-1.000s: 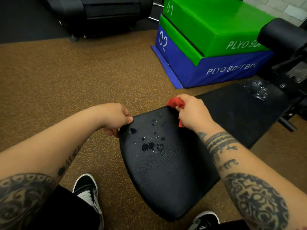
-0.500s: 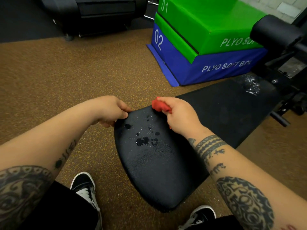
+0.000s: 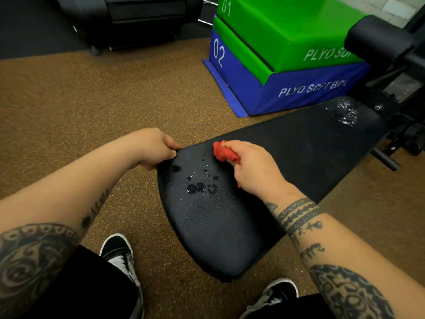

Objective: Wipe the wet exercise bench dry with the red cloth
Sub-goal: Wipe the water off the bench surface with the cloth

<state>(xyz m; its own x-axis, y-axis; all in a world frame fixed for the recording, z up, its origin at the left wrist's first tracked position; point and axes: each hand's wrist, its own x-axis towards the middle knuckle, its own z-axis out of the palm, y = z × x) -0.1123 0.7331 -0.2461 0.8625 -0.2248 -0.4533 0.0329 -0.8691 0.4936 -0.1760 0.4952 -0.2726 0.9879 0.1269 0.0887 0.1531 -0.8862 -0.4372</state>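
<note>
A black padded exercise bench [image 3: 230, 226] runs from near my feet toward the upper right. Water drops [image 3: 197, 185] lie on its near end, and a second wet patch [image 3: 346, 113] glistens at the far end. My left hand [image 3: 153, 148] grips the bench's left edge, thumb on top. My right hand [image 3: 253, 169] holds a bunched red cloth [image 3: 224, 154] against the pad just beyond the near drops. Most of the cloth is hidden inside the fist.
Stacked soft plyo boxes, green [image 3: 287, 31] on blue [image 3: 287, 93], stand on the brown floor beyond the bench. A black roller pad and bench frame [image 3: 379, 42] are at the right. A dark machine [image 3: 138, 19] sits at the back. My shoes [image 3: 119, 254] flank the bench.
My right hand with the red cloth has slid left along the pad toward the near wet spots. The left hand keeps its grip on the edge. The camera shifted slightly.
</note>
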